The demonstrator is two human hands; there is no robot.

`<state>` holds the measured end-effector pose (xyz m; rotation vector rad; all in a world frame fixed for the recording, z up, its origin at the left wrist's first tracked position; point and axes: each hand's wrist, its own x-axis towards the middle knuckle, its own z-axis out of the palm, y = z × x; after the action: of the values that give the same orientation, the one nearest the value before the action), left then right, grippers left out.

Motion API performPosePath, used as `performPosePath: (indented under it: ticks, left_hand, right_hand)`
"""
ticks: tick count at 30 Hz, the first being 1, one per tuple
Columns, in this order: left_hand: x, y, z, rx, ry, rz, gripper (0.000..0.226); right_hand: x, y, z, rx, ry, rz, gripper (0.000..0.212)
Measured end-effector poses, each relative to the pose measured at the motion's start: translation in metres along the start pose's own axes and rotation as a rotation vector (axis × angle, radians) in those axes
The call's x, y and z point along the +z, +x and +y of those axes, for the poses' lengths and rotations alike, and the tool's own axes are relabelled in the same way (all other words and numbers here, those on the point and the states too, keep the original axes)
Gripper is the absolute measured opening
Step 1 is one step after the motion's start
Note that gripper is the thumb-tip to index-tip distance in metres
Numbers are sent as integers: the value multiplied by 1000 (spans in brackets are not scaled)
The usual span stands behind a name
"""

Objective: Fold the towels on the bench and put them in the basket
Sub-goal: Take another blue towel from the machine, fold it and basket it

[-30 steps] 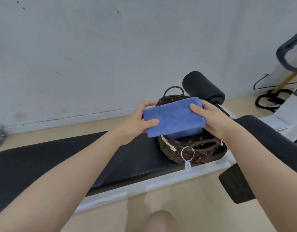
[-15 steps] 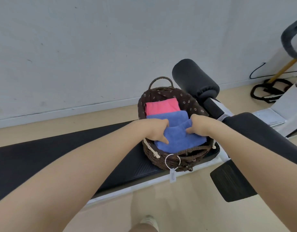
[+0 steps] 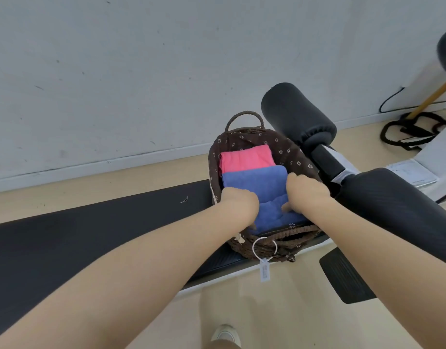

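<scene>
Blue towel (image 3: 269,197) lowered into basket (image 3: 244,142); left hand (image 3: 238,201), right hand (image 3: 306,195) grip curled on it.

I see a big pale gray wall (image 3: 141,71) with little dark marks on it. A white strip (image 3: 91,166) runs along its bottom. The floor (image 3: 279,311) is light tan. By the wall on the right, black straps (image 3: 408,133) lie in a heap, with a thin black cord (image 3: 390,99) above them.

Grey scuffed wall (image 3: 141,71) behind. Black foam roller (image 3: 297,117) at right. Coiled black straps (image 3: 413,133) on tan floor (image 3: 279,311). White shoe (image 3: 225,333) at bottom edge.
</scene>
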<state>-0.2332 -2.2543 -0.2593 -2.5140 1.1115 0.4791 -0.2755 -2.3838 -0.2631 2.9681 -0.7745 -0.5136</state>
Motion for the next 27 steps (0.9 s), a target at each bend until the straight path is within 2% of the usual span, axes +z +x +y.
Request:
performPosePath:
  ticks: [2,3,4,6,7,9,11,15,21,24,27]
  left_hand:
    - [-1,-4,-2,48,9,192,46]
    - [-2,-7,-4,107,-12,247,37]
    - [-3,-11,-6,177,-56,247,30]
    - [-3,-16,-8,265,-174,117,27]
    - [-2,-16,-7,273,-192,53,27]
    - [1,-14,-5,264,-150,-13,30]
    - [4,-9,-2,245,-161,-88,34]
    - [0,-11,-1,254,-151,-218,42]
    - [-9,-28,9,252,-29,-319,41]
    - [-2,-56,-5,225,-51,-124,48]
    - [19,-88,-38,257,-110,286,47]
  right_hand:
    - [-8,-3,2,-177,-70,111,34]
    - [-14,-5,3,-286,-39,93,22]
    - [-20,-6,5,-374,53,21,16]
    - [-26,-9,6,-454,231,-230,22]
    - [-25,-11,5,-465,231,-343,21]
    - [-17,-9,3,-463,118,-438,17]
    - [-11,-6,1,-444,82,-452,14]
    - [-8,-7,6,-361,133,-499,30]
    - [-12,-16,-3,-273,66,-542,28]
    - [-22,-28,-14,-197,14,-558,30]
    - [-34,-39,-29,-254,-115,-322,27]
